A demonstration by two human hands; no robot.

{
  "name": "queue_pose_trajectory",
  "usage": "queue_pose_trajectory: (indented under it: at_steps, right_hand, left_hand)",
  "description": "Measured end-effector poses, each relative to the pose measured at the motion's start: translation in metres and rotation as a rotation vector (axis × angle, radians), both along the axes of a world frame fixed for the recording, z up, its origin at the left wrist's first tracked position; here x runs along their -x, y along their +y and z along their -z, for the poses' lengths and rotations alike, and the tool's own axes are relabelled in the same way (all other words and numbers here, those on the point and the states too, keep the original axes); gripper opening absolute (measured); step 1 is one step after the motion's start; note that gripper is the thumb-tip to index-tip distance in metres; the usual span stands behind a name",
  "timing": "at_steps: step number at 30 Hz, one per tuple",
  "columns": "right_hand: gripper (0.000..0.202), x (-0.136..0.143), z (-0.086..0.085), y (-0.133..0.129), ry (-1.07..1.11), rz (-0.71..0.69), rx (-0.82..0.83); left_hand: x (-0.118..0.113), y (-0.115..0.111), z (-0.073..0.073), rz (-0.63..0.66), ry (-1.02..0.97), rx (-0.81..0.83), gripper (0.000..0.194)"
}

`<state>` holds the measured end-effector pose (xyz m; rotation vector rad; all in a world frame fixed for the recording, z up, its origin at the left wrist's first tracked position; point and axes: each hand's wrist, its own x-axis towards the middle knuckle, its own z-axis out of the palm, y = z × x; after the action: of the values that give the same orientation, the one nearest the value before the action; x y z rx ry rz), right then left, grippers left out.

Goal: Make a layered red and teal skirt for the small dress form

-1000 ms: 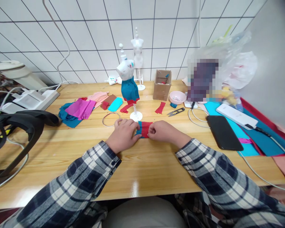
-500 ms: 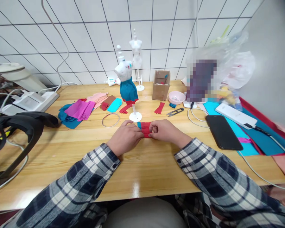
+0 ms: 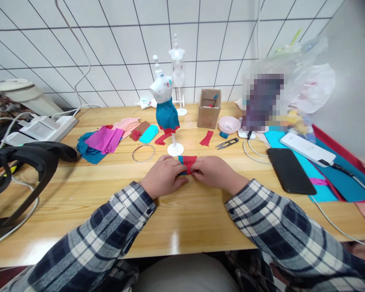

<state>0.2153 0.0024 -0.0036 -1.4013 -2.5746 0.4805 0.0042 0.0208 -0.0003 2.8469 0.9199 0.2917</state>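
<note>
A small red and teal cloth piece [image 3: 189,161] lies on the wooden table between my hands. My left hand [image 3: 164,175] rests on its left, teal end, fingers bent over the fabric and thumb pointing right. At the right end, my right hand [image 3: 211,173] has its fingertips pinched together on the red part. Just beyond the cloth stands a small white mannequin [image 3: 162,90] on a round base, dressed in a teal skirt [image 3: 167,116] with a red hem. My hands hide the cloth's lower edge in part.
A second mannequin [image 3: 177,61], a cardboard box [image 3: 209,115], a pink bowl [image 3: 229,124] and thread snips [image 3: 227,143] stand or lie behind. Cloth scraps [image 3: 105,139] and a wire ring [image 3: 143,153] are left. A black phone [image 3: 291,171] and cables lie right; a black headset [image 3: 33,166] is far left.
My left thumb has come out to the right along the cloth's near edge. The right fingers have flattened from a raised pinch, and more teal shows under the red. The view has shifted slightly.
</note>
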Motion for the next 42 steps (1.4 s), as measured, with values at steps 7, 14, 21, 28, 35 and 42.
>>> queue_pose_trajectory:
  at_steps: [7, 14, 21, 28, 35, 42]
  right_hand:
    - [0.014, -0.005, 0.005, 0.002, 0.091, 0.058, -0.033]
    - [0.013, -0.005, -0.001, -0.001, 0.234, 0.124, 0.032]
    - [0.012, -0.006, -0.006, -0.001, 0.717, 0.204, 0.530]
    - [0.023, -0.003, -0.013, -0.005, 0.895, 0.302, 1.009]
    - [0.010, 0.007, 0.001, -0.002, 0.759, 0.400, 0.846]
    - [0.010, 0.015, 0.003, -0.004, 0.604, 0.370, 0.628]
  left_hand:
    - [0.003, 0.003, 0.006, -0.053, -0.045, -0.002, 0.017]
    - [0.005, 0.005, 0.008, -0.112, -0.277, 0.103, 0.016]
    - [0.005, -0.002, -0.002, -0.314, -0.534, 0.727, 0.024]
    - [0.013, -0.003, -0.010, -0.263, -0.526, 1.233, 0.036]
    - [0.002, 0.001, -0.001, -0.144, -0.353, 0.429, 0.024]
    - [0.003, 0.001, 0.007, -0.275, -0.367, 0.617, 0.018]
